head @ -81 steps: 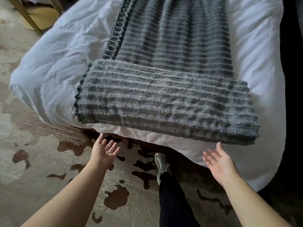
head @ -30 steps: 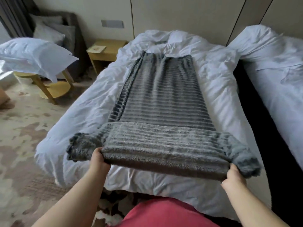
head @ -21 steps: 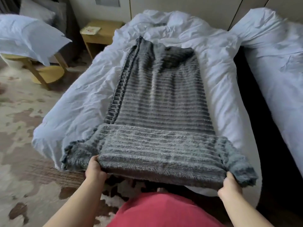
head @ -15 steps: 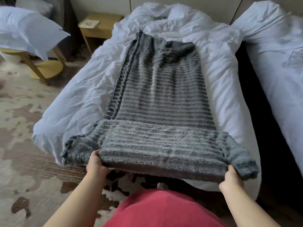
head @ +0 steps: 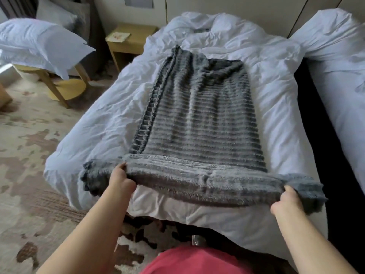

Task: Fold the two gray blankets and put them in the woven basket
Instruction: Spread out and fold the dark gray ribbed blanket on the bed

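Your left hand (head: 118, 180) grips the near folded edge of the gray blanket (head: 199, 119), its fingers curled round the fold, at about 8 o'clock from the blanket's middle. Your right hand (head: 284, 202) holds the same edge in the same way at about 4 o'clock. Between your hands the fold is raised off the white bed (head: 110, 123), and a fluffy corner droops outside each hand. The rest of the blanket lies flat on the bed as a long ribbed strip running toward 12 o'clock, with its far end rumpled just short of the bunched white bedding.

A second bed (head: 339, 80) stands at 2 o'clock, across a dark gap. At 11 o'clock a wooden bedside table (head: 130, 38) carries a small card. At 10 o'clock a white pillow (head: 39, 40) rests on a round wooden table (head: 67, 89). Patterned carpet (head: 25, 175) fills the floor at 8 o'clock, and your red top (head: 197, 260) shows at 6 o'clock.
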